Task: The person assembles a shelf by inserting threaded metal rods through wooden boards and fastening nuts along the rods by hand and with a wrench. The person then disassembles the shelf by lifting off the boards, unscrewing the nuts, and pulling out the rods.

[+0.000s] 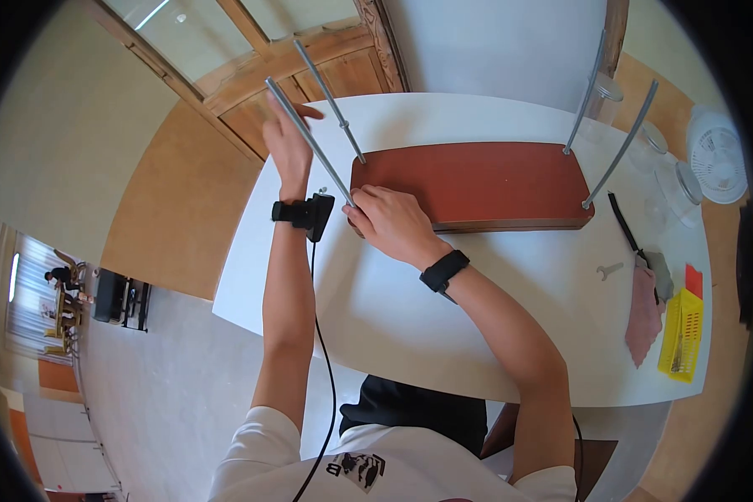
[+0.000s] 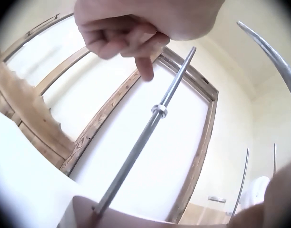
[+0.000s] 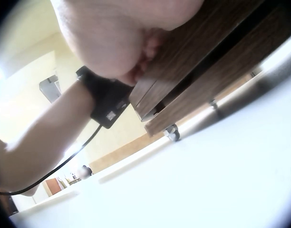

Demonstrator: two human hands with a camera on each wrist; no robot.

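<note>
The red board (image 1: 494, 180) stands on the white table (image 1: 443, 326), its near left corner gripped by the right hand (image 1: 397, 222) beside a metal rod (image 1: 309, 142). Left of that grip, the left hand (image 1: 289, 155) is loosely curled, holding nothing. Well right sit a clear jar (image 1: 673, 191) and a yellow basket (image 1: 688, 311), its contents too small to tell.

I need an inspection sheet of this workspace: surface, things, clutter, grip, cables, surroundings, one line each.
Surface: white table, bearing loose items.
Job's things: reddish board, four metal rods rising from its corners; nut partway up the far-left one.
Clutter: spanner, pink cloth, yellow basket and clear jars toward the right.
Grip: left hand near the left rods, one finger extended, contact unclear; right hand holds the board's near-left corner.
Cables: black cable running from the left wrist device.
Surroundings: wood-framed panels beyond the table; white fan at right.
</note>
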